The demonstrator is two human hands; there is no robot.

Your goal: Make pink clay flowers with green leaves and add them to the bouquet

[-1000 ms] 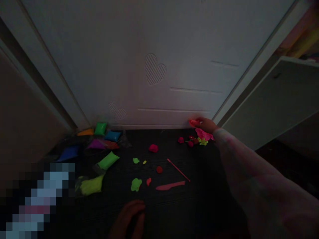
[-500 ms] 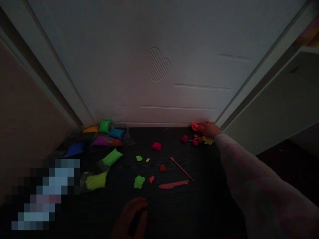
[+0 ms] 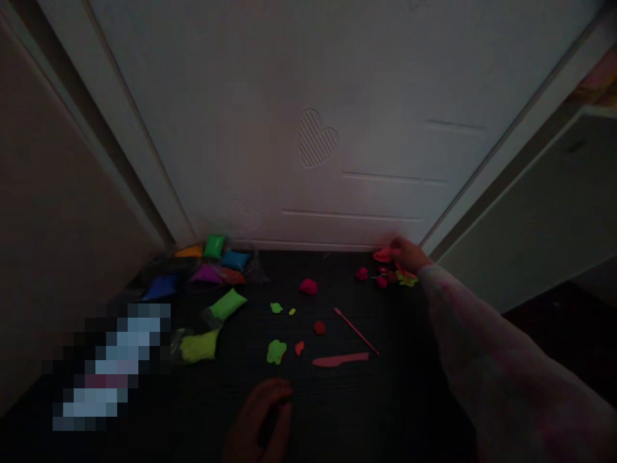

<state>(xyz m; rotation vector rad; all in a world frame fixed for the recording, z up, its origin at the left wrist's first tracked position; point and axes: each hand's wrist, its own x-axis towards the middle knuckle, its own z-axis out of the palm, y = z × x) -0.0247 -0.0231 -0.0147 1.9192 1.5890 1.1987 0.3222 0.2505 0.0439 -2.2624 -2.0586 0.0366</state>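
Right hand at a coral-pink piece, pale panel behind; left hand apart, lower centre

Right hand [image 3: 409,252]: right of centre, at the far edge of a dark surface [image 3: 337,405]; sleeve pale, patterned. Fingers bent together and directed left, meeting the right edge of the coral-pink piece [image 3: 382,255]; whether they pinch it or merely touch it cannot be told.

Coral-pink piece: immediately left of the right hand's fingertips, close before the panel [image 3: 308,193], which bears striped hearts.

Small cluster: just below the coral-pink piece and the right hand. Comprises a yellow flower-shaped piece [image 3: 406,278] beneath the wrist, a dark red piece [image 3: 392,276], a pink bud-like piece [image 3: 382,281] and, at the left end, a pink ball [image 3: 362,274].

Left hand [image 3: 253,418]: bottom centre, well apart from the coral-pink piece. Fingers loosely curled, gap between them and the thumb; nothing seen held. Nearest items, above it: a light-green flat piece [image 3: 276,352] and an orange-red scrap [image 3: 299,348].

Centre: pink knife [image 3: 340,359], lying near-level; thin pink stick [image 3: 357,331], slanting; brownish-red disc [image 3: 319,328]; magenta lump [image 3: 308,286]; small green piece [image 3: 276,308] beside a yellow bit [image 3: 292,312].

Left: coloured packets, among them green [image 3: 214,246], blue [image 3: 235,260], purple [image 3: 207,273], light-green [image 3: 228,304] and yellow [image 3: 198,346].
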